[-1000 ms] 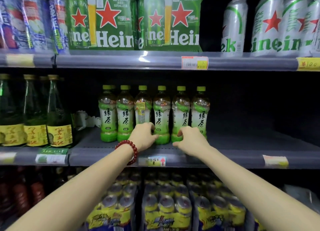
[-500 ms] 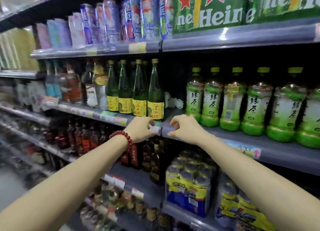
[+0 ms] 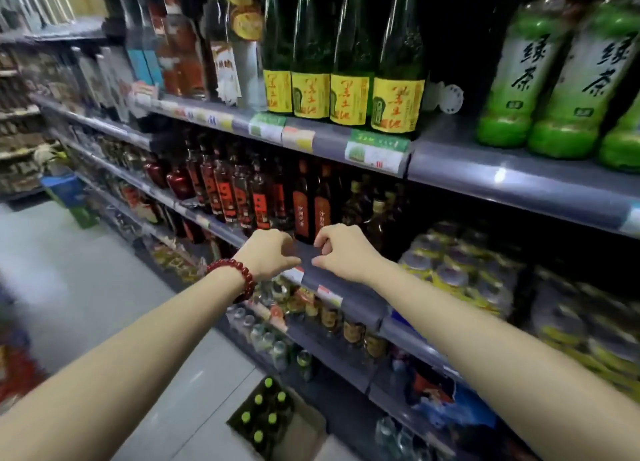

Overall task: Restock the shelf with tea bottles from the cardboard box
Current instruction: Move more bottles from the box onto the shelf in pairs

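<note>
Both the left hand (image 3: 268, 253) and right hand (image 3: 341, 251) hang loosely curled and empty; reach down to the open brown cardboard box (image 3: 277, 422) of green-capped tea bottles (image 3: 263, 415) on the floor, gripping each bottle by its body.

Your view swings left and down — a second ago you face the row of tea bottles (image 3: 540, 80) head-on, now they sit at the upper right edge. Your left hand (image 3: 268, 253) and right hand (image 3: 343, 251) no longer touch the bottles; both hang empty, fingers loosely curled, in front of the lower shelf of dark red-labelled bottles (image 3: 242, 197). The green glass bottles (image 3: 346, 90) now fill the top centre. The floor comes into view — and on it the open cardboard box (image 3: 277, 422) with green-capped bottles inside.
</note>
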The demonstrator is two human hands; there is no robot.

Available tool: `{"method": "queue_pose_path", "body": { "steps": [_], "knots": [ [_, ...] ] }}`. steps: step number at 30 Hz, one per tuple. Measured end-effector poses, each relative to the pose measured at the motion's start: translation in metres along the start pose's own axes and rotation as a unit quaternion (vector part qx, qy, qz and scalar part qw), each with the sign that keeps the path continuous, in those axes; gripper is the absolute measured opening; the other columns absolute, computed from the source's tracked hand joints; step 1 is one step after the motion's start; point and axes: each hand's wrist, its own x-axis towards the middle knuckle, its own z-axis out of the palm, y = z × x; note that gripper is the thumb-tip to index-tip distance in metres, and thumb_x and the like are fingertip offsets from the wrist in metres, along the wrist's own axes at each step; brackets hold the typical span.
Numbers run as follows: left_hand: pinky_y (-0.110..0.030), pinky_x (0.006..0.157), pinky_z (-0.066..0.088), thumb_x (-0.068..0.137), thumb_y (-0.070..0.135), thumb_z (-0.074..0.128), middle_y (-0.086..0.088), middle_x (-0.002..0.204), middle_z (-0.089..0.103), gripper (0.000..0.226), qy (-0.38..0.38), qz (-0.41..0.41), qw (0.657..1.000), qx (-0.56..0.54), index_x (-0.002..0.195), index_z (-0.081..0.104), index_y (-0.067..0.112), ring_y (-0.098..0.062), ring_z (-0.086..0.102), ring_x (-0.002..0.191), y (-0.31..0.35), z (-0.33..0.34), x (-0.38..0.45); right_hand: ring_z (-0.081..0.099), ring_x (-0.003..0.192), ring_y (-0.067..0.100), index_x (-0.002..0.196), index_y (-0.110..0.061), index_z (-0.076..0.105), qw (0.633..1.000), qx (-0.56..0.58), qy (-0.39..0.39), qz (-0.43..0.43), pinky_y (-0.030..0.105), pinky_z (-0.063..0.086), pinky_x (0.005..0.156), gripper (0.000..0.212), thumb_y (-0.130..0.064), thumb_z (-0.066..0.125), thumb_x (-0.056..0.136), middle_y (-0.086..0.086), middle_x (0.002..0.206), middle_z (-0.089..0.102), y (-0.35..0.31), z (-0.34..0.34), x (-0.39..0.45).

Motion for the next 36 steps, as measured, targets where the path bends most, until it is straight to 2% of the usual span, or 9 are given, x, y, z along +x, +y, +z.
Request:
{"method": "queue_pose_path", "body": {
  "steps": [3, 6, 13, 17, 20, 24, 29, 33, 36],
  "knots": [
    [-0.027, 0.076, 0.045, 0.087, 0.034, 0.059, -0.011, 0.104, 0.072, 0.034, -0.031, -0.012, 0.999, -0.023, 0.106, 0.066, 0.006, -0.025, 0.066, 0.095, -0.031, 0.043, 0.017, 0.061, 0.1, 0.026, 0.113, -0.008, 0.062, 0.999, 0.009, -0.032, 0.037, 0.042, 0.053, 0.087, 0.03, -0.02, 0.065, 0.086, 0.01, 0.113, 0.063, 0.025, 0.048, 0.019],
    [-0.027, 0.072, 0.041, 0.086, 0.033, 0.062, -0.012, 0.099, 0.07, 0.033, -0.067, -0.032, 0.996, -0.042, 0.098, 0.067, 0.003, -0.028, 0.064, 0.093, -0.063, 0.085, 0.033, 0.061, 0.103, 0.029, 0.112, -0.009, 0.063, 0.995, 0.01, -0.062, 0.08, 0.043, 0.053, 0.088, 0.031, -0.023, 0.067, 0.085, 0.011, 0.111, 0.065, 0.052, 0.098, 0.039],
    [-0.031, 0.081, 0.045, 0.089, 0.025, 0.059, -0.014, 0.113, 0.067, 0.031, -0.157, -0.088, 0.98, -0.081, 0.113, 0.062, 0.006, -0.029, 0.062, 0.103, -0.158, 0.2, 0.071, 0.062, 0.102, 0.027, 0.114, -0.01, 0.063, 0.98, 0.019, -0.13, 0.147, 0.036, 0.052, 0.085, 0.033, -0.025, 0.068, 0.084, 0.011, 0.111, 0.067, 0.109, 0.233, 0.075],
    [-0.029, 0.087, 0.044, 0.091, 0.027, 0.057, -0.009, 0.118, 0.064, 0.032, -0.199, -0.109, 0.97, -0.092, 0.115, 0.061, 0.006, -0.028, 0.059, 0.109, -0.212, 0.273, 0.08, 0.062, 0.103, 0.026, 0.112, -0.009, 0.063, 0.971, 0.042, -0.162, 0.171, 0.041, 0.052, 0.088, 0.033, -0.025, 0.07, 0.083, 0.01, 0.111, 0.067, 0.139, 0.319, 0.086],
    [-0.032, 0.091, 0.045, 0.09, 0.028, 0.057, -0.01, 0.12, 0.064, 0.033, -0.213, -0.141, 0.96, -0.114, 0.117, 0.06, 0.009, -0.028, 0.058, 0.111, -0.255, 0.335, 0.082, 0.061, 0.097, 0.02, 0.111, -0.011, 0.063, 0.962, 0.054, -0.191, 0.188, 0.034, 0.052, 0.085, 0.032, -0.025, 0.07, 0.084, 0.006, 0.109, 0.066, 0.162, 0.384, 0.091],
    [-0.032, 0.084, 0.047, 0.088, 0.029, 0.056, -0.011, 0.113, 0.066, 0.03, -0.231, -0.18, 0.948, -0.125, 0.113, 0.062, 0.012, -0.03, 0.059, 0.107, -0.302, 0.413, 0.074, 0.062, 0.097, 0.015, 0.111, -0.016, 0.063, 0.954, 0.066, -0.214, 0.198, 0.023, 0.046, 0.079, 0.032, -0.025, 0.071, 0.082, 0.002, 0.11, 0.067, 0.191, 0.469, 0.093],
    [-0.029, 0.084, 0.048, 0.088, 0.027, 0.059, -0.008, 0.112, 0.065, 0.031, -0.228, -0.223, 0.93, -0.183, 0.116, 0.062, 0.014, -0.027, 0.06, 0.104, -0.342, 0.506, 0.058, 0.061, 0.11, 0.018, 0.121, -0.017, 0.059, 0.949, 0.071, -0.231, 0.2, 0.033, 0.05, 0.094, 0.043, -0.028, 0.071, 0.082, 0.003, 0.122, 0.064, 0.229, 0.562, 0.089],
    [-0.022, 0.081, 0.042, 0.084, 0.028, 0.064, -0.006, 0.116, 0.064, 0.041, -0.215, -0.238, 0.921, -0.22, 0.123, 0.058, 0.016, -0.023, 0.06, 0.106, -0.361, 0.581, 0.049, 0.056, 0.119, 0.018, 0.129, -0.02, 0.053, 0.944, 0.07, -0.245, 0.209, 0.028, 0.046, 0.094, 0.048, -0.031, 0.069, 0.084, 0.002, 0.129, 0.059, 0.265, 0.626, 0.085],
    [-0.027, 0.087, 0.047, 0.083, 0.03, 0.066, -0.006, 0.119, 0.064, 0.051, -0.221, -0.253, 0.914, -0.227, 0.13, 0.052, 0.018, -0.023, 0.06, 0.109, -0.369, 0.631, 0.044, 0.054, 0.121, 0.018, 0.129, -0.022, 0.053, 0.945, 0.079, -0.232, 0.218, 0.034, 0.047, 0.1, 0.05, -0.032, 0.07, 0.083, 0.002, 0.129, 0.059, 0.292, 0.67, 0.084]
  ]
}}
